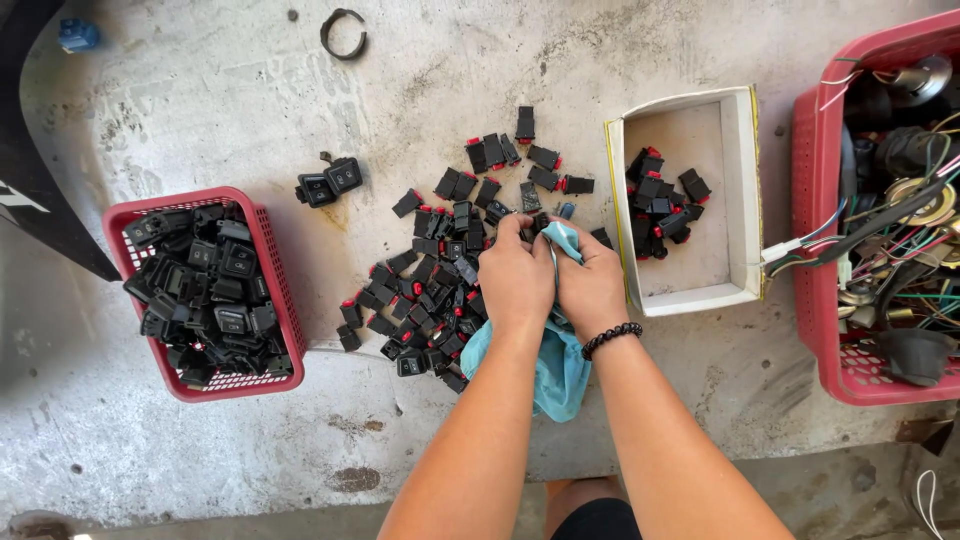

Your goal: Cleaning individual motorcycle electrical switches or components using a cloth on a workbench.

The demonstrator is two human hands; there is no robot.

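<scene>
We see the left hand (513, 275) and right hand (590, 285) pressed side by side near the middle of the worktop (200, 110), fingers curled around a blue cloth (560, 365). The cloth bunches up between the fingertips and hangs back under the wrists toward the near edge. Whether a switch sits inside the cloth we cannot tell. A pile of black switches (440, 260) with red tips lies just left of and beyond the hands, touching the left one. Just right stands a white box (735, 190) with a few switches. A small red basket (275, 290) of black parts sits toward the left edge, a larger red crate (815, 250) of wires at the right edge.
</scene>
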